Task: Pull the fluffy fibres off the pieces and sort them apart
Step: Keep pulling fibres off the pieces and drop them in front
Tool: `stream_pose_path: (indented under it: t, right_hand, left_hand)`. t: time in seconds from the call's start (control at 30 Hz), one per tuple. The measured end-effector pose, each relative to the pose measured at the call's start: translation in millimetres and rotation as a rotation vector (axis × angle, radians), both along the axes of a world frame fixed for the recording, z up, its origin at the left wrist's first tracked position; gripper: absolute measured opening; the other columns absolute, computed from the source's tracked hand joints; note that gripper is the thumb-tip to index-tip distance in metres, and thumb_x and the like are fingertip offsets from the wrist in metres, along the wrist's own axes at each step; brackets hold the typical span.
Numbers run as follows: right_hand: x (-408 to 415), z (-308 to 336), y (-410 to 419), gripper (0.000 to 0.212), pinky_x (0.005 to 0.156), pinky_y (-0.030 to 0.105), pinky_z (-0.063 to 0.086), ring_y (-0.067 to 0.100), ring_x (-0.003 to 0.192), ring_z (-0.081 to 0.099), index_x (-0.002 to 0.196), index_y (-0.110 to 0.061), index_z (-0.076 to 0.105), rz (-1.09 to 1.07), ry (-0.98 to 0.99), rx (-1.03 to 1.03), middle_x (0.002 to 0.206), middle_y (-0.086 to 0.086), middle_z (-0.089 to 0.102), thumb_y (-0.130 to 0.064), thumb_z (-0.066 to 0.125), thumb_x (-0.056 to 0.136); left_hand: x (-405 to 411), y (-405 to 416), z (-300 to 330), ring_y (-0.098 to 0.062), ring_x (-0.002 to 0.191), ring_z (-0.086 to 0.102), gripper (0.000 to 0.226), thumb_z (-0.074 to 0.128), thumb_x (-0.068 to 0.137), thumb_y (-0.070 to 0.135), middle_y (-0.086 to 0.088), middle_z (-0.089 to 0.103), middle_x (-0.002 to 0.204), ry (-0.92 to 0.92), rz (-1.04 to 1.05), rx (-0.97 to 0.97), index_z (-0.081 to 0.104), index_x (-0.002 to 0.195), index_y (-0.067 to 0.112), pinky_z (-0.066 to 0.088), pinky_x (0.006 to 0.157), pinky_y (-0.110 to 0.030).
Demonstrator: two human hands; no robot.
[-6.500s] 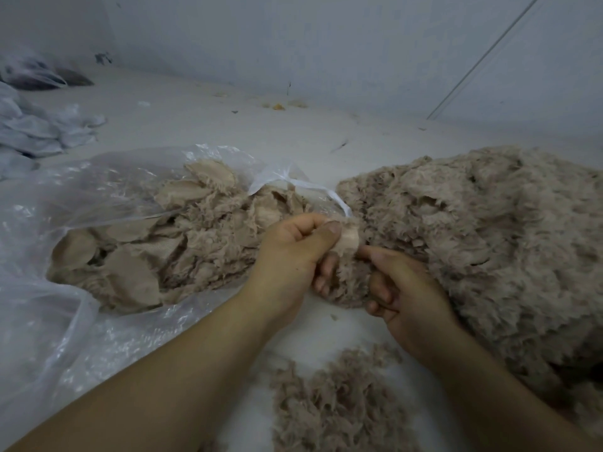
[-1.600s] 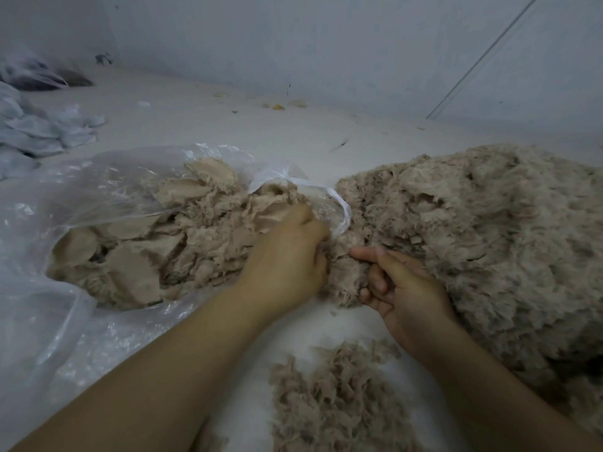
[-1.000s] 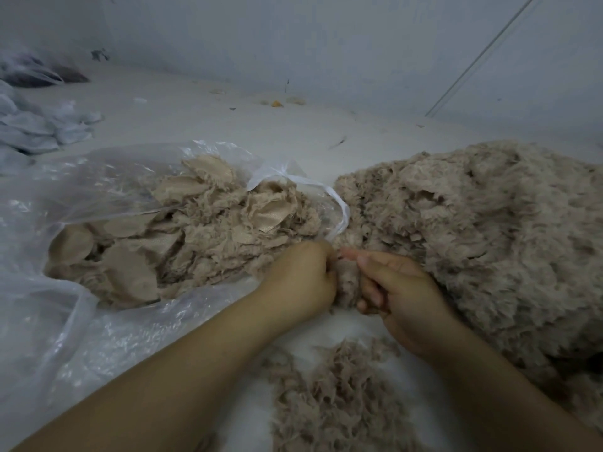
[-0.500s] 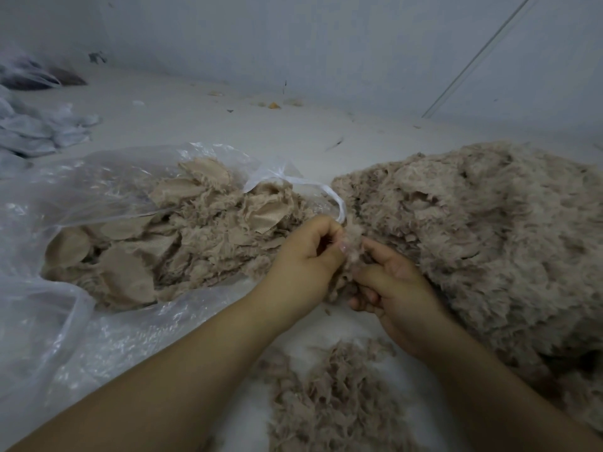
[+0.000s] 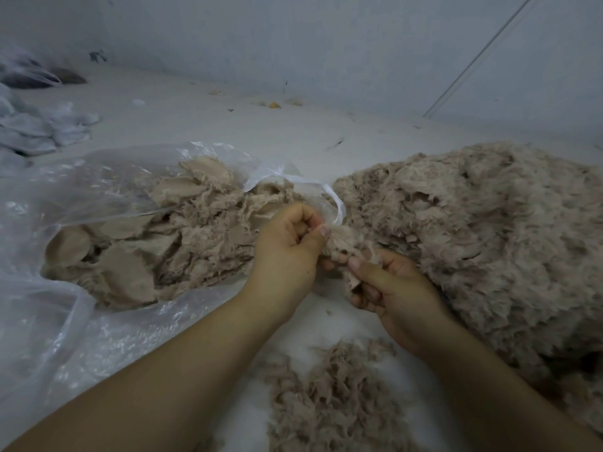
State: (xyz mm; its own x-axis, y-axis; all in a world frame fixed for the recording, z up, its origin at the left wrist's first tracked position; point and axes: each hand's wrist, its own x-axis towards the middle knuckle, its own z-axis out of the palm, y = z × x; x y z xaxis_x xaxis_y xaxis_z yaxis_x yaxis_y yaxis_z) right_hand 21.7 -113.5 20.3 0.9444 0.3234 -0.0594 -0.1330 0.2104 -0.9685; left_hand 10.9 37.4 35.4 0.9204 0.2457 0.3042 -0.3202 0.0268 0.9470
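The left hand had its fingers curled, thumb and forefinger pinching the top of one fluffy piece. The right hand pinched the same piece's lower edge between thumb and curled fingers, so the piece hung stretched between the two hands, just above the white surface. To the left lay one clear plastic bag holding stripped pieces; to the right rose one large heap of fluffy pieces; near the forearms sat one small pile of loose fibres. A pale wall stood behind.
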Motion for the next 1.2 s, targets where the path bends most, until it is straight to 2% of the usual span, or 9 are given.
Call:
stream_pose_path:
  t: [0.13,0.33,0.47,0.63,0.8,0.9,1.03,1.13,1.2]
  right_hand:
    - [2.9,0.7,1.1,0.017,0.047,0.023,0.049,0.006,0.038,0.038,0.076,-0.013,0.056,-0.129,0.111,0.044,0.044,-0.003,0.035,-0.015,0.058,0.093]
    - [3.1,1.8,3.3,0.023,0.045,0.024,0.049,0.009,0.038,0.040,0.073,-0.012,0.051,-0.173,0.129,0.048,0.044,-0.001,0.035,-0.007,0.056,0.095]
    - [0.6,2.4,2.2,0.015,0.043,0.023,0.047,0.005,0.036,0.042,0.085,-0.012,0.059,-0.129,0.049,-0.003,0.043,-0.004,0.044,0.001,0.057,0.092]
    - [-0.7,2.7,-2.4,0.028,0.043,0.024,0.044,0.004,0.037,0.041,0.110,-0.020,0.067,-0.005,-0.027,-0.034,0.047,-0.004,0.048,-0.003,0.060,0.090]
    - [-1.4,2.8,0.4,0.009,0.047,0.021,0.048,0.007,0.049,0.057,0.071,-0.024,0.076,0.053,-0.060,-0.045,0.066,-0.002,0.068,-0.030,0.075,0.065]
    - [-0.8,1.1,-0.7,0.008,0.046,0.020,0.047,0.007,0.050,0.059,0.066,-0.023,0.075,0.042,-0.055,-0.028,0.064,-0.001,0.068,-0.025,0.069,0.071]
    - [0.0,-1.4,-0.5,0.025,0.044,0.019,0.046,0.005,0.044,0.056,0.066,-0.016,0.069,-0.005,-0.039,-0.008,0.055,-0.001,0.064,-0.004,0.062,0.088]
    - [1.1,-3.0,0.5,0.015,0.043,0.020,0.047,0.007,0.041,0.054,0.071,-0.011,0.066,-0.022,-0.055,-0.014,0.054,0.001,0.063,-0.004,0.065,0.084]
    - [2.1,-4.2,0.9,0.009,0.045,0.023,0.048,0.012,0.045,0.057,0.067,-0.014,0.070,-0.009,-0.067,-0.031,0.061,0.006,0.065,-0.012,0.070,0.076]
  left_hand:
    - [6.5,10.2,1.2,-0.020,0.044,0.057,0.018,0.053,0.094,-0.007,-0.020,0.055,0.059,-0.021,0.059,-0.092,0.051,0.079,0.003,0.047,0.044,-0.025]
    - [8.9,21.0,6.1,-0.018,0.041,0.044,0.027,0.051,0.096,-0.002,-0.003,0.049,0.053,-0.025,0.088,-0.151,0.052,0.075,0.015,0.038,0.042,-0.024]
    - [6.0,19.3,9.6,-0.015,0.038,0.034,0.022,0.051,0.096,0.000,-0.003,0.043,0.051,0.034,-0.070,-0.132,0.063,0.082,0.012,0.030,0.038,-0.021]
    - [-1.3,7.9,8.8,-0.019,0.044,0.047,0.019,0.049,0.097,0.002,-0.007,0.056,0.057,0.174,-0.377,-0.259,0.067,0.098,0.000,0.045,0.050,-0.026]
    - [-2.2,9.0,10.4,-0.023,0.061,0.057,0.031,0.064,0.082,-0.001,-0.019,0.060,0.077,0.160,-0.558,-0.366,0.061,0.113,-0.005,0.048,0.058,-0.031]
    - [-1.6,8.8,10.2,-0.024,0.061,0.058,0.044,0.065,0.076,-0.006,-0.021,0.058,0.082,0.166,-0.547,-0.380,0.057,0.119,-0.006,0.049,0.053,-0.029]
    - [0.6,5.0,5.5,-0.019,0.049,0.053,0.040,0.069,0.081,-0.007,-0.009,0.060,0.074,0.217,-0.293,-0.105,0.054,0.116,0.007,0.043,0.045,-0.027]
    - [-0.2,4.5,1.4,-0.014,0.039,0.045,0.010,0.072,0.086,0.011,-0.002,0.058,0.058,0.274,-0.233,0.051,0.062,0.088,0.008,0.035,0.037,-0.021]
    - [-0.3,4.8,-0.9,-0.014,0.038,0.044,0.015,0.070,0.088,0.016,-0.001,0.056,0.051,0.289,-0.244,0.099,0.064,0.076,0.010,0.034,0.036,-0.021]
